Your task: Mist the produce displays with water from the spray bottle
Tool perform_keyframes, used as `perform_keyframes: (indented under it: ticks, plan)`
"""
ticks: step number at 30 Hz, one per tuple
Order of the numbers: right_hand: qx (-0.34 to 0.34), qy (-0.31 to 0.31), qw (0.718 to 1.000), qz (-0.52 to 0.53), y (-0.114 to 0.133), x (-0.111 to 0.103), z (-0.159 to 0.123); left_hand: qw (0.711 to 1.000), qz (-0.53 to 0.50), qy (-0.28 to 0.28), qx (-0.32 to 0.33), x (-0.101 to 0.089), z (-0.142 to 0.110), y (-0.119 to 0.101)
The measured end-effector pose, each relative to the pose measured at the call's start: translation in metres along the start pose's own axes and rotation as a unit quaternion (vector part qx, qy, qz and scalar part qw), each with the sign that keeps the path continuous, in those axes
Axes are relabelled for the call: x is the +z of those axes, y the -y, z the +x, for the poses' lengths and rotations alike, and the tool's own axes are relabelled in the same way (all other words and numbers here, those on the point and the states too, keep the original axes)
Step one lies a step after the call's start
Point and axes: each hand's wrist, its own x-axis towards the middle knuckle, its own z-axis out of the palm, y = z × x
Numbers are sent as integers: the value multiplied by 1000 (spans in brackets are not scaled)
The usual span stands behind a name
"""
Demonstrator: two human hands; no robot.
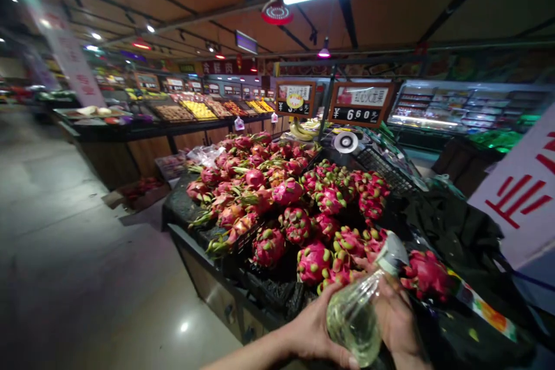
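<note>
Low in the head view, a see-through bottle (pixel 353 324) with a pale yellow-green tint is tilted, its whitish top (pixel 393 253) pointing up and to the right. It looks like a spray bottle, though blur hides the detail of the top. My left hand (pixel 318 326) is closed around the bottle's left side, thumb near the base. My right hand (pixel 396 315) grips it from the right, just below the top. Right behind the bottle lie red dragon fruits (pixel 314 261), and a single dragon fruit (pixel 427 274) rests to the right of my right hand.
The dragon fruits are heaped on a dark stand (pixel 191 248). Price signs (pixel 362 105) rise behind them, near bananas (pixel 301 130) and a black crate (pixel 384 170). Dark cloth (pixel 455 231) covers the right side. An open carton (pixel 139 193) sits on the floor at left.
</note>
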Motion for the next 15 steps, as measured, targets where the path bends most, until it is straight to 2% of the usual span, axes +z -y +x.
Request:
perform_keyframes:
  ticks: [3, 7, 11, 15]
  plan:
    - [41, -76, 996, 33, 17, -13, 7, 997, 27, -39, -54, 9, 21, 0]
    - [35, -99, 994, 24, 42, -11, 13, 994, 2, -51, -92, 19, 38, -8]
    - [29, -101, 994, 3, 52, 2, 33, 996, -17, -56, -68, 15, 45, -20]
    - [30, -45, 999, 0, 55, 31, 57, 995, -26, -92, 2, -1, 44, -26]
